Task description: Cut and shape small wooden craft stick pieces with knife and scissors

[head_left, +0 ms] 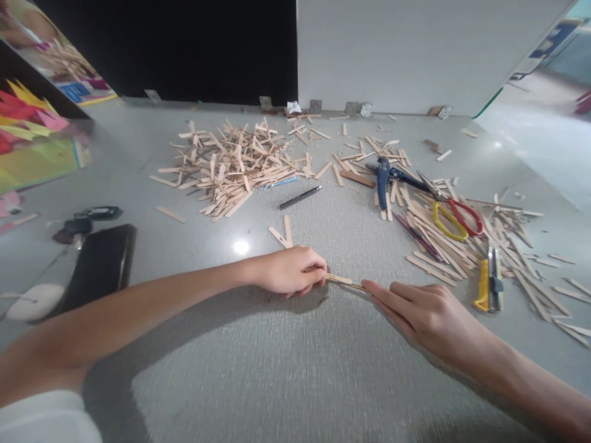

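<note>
Handling the narrow, flat strips of pale wood (339, 279), we find them between the two hands, over the grey textured tabletop (258, 381). The bare left hand (292, 272) is closed around their left end, thumb and bent fingers pressing on the wood. The bare right hand (415, 307) has its fingers extended, fingertips at the right end; its thumb is hidden, so we cannot tell whether it pinches the wood or only steadies it. At least two strips appear to overlap lengthwise; how they are joined, if at all, is not visible. We judge them to be very light and fairly stiff along their length, yet springy across the thin face and liable to split along the grain if bent sharply. The wood looks dry and matt, so slipping should be slight. We recommend taking hold by the flat faces, close to the overlap, with light thumb-and-finger pressure and the far end supported. We allow for splinters at the ends. Just beyond the left hand, two loose, flat wooden sticks (289, 231) form a V; the yellow-and-grey cutter (482, 286) lies to the right, well apart from the strips.
</note>
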A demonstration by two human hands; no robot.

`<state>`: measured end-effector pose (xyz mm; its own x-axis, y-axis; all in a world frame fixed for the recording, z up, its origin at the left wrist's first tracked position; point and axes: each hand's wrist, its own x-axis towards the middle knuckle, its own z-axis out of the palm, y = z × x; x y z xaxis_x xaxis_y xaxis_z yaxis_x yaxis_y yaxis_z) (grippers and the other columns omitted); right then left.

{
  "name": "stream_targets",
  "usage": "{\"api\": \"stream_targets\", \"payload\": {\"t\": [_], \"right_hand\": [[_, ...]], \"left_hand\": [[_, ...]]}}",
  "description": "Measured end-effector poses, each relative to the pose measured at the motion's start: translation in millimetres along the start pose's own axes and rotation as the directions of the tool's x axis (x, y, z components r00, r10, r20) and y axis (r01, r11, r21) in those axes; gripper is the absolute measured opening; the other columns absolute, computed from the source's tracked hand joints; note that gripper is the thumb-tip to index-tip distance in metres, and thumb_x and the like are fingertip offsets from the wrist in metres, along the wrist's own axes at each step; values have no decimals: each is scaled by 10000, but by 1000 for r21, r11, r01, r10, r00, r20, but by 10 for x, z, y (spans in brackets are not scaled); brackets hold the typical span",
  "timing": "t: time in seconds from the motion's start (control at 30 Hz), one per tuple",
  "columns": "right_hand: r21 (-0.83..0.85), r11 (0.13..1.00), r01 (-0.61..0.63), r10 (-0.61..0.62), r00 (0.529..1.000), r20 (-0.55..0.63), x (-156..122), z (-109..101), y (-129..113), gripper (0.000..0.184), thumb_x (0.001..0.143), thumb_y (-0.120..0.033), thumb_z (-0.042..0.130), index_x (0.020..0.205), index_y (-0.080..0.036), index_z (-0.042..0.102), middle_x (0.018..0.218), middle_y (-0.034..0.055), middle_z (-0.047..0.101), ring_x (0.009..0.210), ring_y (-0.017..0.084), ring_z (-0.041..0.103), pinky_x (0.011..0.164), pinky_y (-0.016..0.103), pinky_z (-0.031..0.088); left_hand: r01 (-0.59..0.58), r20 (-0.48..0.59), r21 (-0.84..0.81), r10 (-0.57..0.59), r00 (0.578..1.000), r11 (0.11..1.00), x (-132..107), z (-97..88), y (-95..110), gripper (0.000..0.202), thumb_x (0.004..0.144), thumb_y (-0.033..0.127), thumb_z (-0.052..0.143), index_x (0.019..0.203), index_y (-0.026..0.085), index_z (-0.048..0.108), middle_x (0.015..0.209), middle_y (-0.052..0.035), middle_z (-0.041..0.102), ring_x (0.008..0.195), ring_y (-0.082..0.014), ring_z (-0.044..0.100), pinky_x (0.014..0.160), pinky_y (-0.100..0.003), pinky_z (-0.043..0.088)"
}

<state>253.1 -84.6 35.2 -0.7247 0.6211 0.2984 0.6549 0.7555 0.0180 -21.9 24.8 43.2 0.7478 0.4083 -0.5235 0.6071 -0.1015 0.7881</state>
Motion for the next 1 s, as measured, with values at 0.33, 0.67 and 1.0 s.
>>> {"api": "stream_targets", "payload": {"t": [0.33, 0.67, 1.0], "right_hand": [[6, 1000, -2, 2, 1000, 2, -19, 0, 32, 341, 1161, -155, 401, 1317, -81, 695, 693, -11, 649, 493, 120, 576, 462, 313, 364], [-34, 999, 10, -10, 1000, -2, 34, -29, 41, 443, 1199, -194, 326, 1205, -73, 752, 628, -28, 610, 457, 108, 562, 463, 321, 357], [9, 1000, -2, 2, 1000, 5, 15, -13, 64, 439, 1202, -211, 325, 1225, -78, 743, 627, -31, 608, 462, 104, 560, 473, 322, 342]], "left_hand": [[15, 13, -13, -14, 1000, 1000, 0, -15, 8, 273, 1062, 223, 477, 805, 197, 565, 573, 49, 571, 409, -103, 514, 459, -215, 393], [15, 11, -24, -15, 1000, 1000, 13, -16, -12, 267, 1055, 229, 488, 800, 200, 563, 564, 51, 564, 405, -105, 509, 446, -213, 394], [-4, 15, 3, 4, 1000, 1000, 3, -28, -3, 301, 1083, 205, 452, 802, 196, 562, 571, 55, 565, 401, -95, 511, 438, -200, 391]]}}
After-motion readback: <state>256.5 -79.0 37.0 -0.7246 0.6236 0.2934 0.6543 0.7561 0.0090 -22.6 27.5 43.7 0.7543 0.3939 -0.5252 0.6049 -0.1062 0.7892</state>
